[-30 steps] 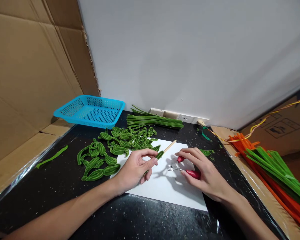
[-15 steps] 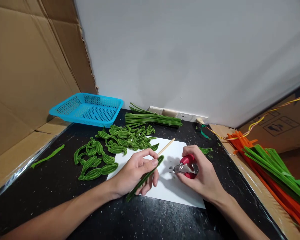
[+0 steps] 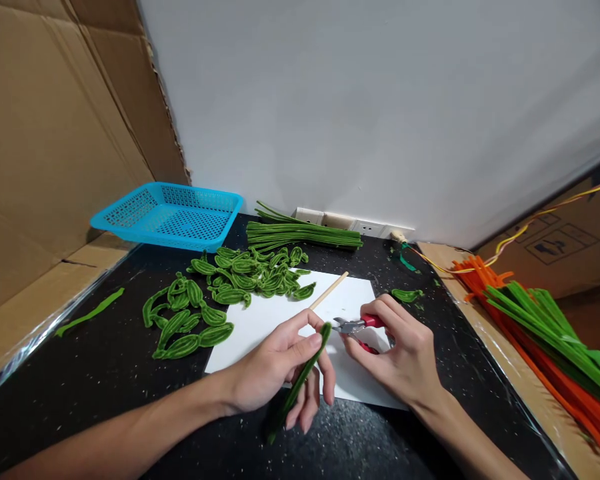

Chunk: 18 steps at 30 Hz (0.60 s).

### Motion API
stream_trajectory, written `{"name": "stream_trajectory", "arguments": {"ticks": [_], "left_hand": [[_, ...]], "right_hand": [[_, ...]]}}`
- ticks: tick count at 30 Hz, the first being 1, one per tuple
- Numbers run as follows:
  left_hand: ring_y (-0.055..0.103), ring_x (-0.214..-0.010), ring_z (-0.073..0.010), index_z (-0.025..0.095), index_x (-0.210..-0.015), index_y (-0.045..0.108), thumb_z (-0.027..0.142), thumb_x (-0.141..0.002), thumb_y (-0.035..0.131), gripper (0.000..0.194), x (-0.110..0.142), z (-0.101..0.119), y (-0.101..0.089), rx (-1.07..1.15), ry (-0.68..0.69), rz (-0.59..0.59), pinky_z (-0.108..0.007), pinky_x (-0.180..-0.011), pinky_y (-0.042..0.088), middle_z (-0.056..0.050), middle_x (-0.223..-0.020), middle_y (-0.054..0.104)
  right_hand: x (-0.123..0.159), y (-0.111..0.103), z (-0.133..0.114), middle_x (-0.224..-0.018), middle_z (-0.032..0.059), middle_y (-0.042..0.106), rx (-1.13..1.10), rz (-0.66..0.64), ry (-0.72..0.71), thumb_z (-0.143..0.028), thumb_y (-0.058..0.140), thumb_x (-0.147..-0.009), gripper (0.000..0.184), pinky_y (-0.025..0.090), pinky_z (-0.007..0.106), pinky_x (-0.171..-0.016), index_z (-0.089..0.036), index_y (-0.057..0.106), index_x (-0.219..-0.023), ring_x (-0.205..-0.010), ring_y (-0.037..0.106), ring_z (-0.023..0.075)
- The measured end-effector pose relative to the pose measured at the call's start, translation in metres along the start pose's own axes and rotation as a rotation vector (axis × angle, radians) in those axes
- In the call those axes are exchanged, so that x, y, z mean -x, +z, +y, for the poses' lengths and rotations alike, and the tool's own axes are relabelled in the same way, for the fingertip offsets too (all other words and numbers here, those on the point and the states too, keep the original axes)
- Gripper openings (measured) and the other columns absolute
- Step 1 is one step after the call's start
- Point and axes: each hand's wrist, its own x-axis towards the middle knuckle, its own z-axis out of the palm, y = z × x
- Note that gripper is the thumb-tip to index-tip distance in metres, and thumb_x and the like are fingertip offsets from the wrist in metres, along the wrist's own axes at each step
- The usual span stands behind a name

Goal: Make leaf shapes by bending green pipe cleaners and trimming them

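Head view | left hand (image 3: 280,363): fingers grip green fuzzy strip (image 3: 304,373), slanted across near edge of white sheet (image 3: 250,333) | right hand (image 3: 403,347): fingers grip red-handled cutters (image 3: 351,326), tip just beside strip's far end | left: green loops (image 3: 185,345) on tabletop (image 3: 105,387).

In the lower centre, the left hand (image 3: 280,363) pinches a green chenille stem (image 3: 307,371); the right hand (image 3: 407,347) grips red-handled nippers (image 3: 351,326).
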Motion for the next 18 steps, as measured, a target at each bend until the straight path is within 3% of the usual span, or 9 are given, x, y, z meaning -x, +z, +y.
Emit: {"name": "stream_trajectory", "arguments": {"ticks": [9, 18], "left_hand": [[0.063, -0.041, -0.01, 0.024, -0.108, 0.041, 0.045, -0.111, 0.041, 0.021, 0.0008, -0.0017, -0.0011, 0.015, -0.011, -0.028, -0.014, -0.035, 0.047, -0.001, -0.077, 0.071], [0.048, -0.038, -0.0058, 0.024, -0.114, 0.04, 0.046, -0.109, 0.048, 0.024, 0.0051, -0.0001, 0.0025, -0.064, -0.015, 0.023, -0.012, -0.034, 0.03, 0.004, -0.069, 0.062]], "right_hand": [[0.0012, 0.0031, -0.0025, -0.076, -0.0013, 0.054, -0.025, -0.018, 0.003, -0.027, 0.069, -0.085, 0.015, 0.044, 0.027, -0.057, -0.023, 0.055, -0.084, -0.063, 0.054, 0.0148], [0.0025, 0.0021, -0.0035, -0.071, -0.001, 0.058, 0.136, -0.061, -0.077, -0.036, 0.061, -0.092, 0.017, 0.041, 0.027, -0.055, -0.023, 0.055, -0.083, -0.059, 0.057, 0.015]]}}
